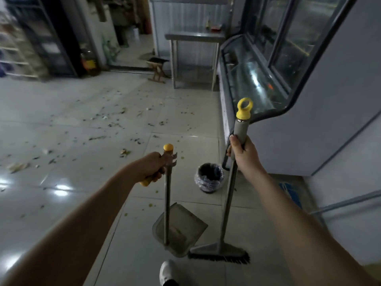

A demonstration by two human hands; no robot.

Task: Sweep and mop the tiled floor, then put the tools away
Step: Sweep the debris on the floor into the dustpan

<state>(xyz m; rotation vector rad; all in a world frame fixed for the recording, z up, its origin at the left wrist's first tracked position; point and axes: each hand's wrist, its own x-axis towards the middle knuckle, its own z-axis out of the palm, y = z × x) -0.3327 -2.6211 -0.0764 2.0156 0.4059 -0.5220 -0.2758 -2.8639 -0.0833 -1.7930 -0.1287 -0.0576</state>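
Observation:
My left hand point(151, 167) grips the yellow-capped top of a long-handled grey dustpan point(179, 228), whose pan hangs just above the floor in front of me. My right hand point(242, 153) holds the grey grip of a broom point(228, 195) below its yellow ring end. The broom stands upright with its dark bristle head point(219, 254) on the tiles beside the pan. Leaves and scraps of litter point(111, 120) are scattered over the glossy tiled floor point(72, 141) to the left and ahead.
A small bin with a dark liner point(209, 178) stands on the floor between the two handles. A glass display freezer point(257, 79) runs along the right. A steel table point(193, 56) and a wooden stool point(157, 69) stand at the back, shelves point(18, 50) at far left. My shoe point(168, 272) shows at the bottom.

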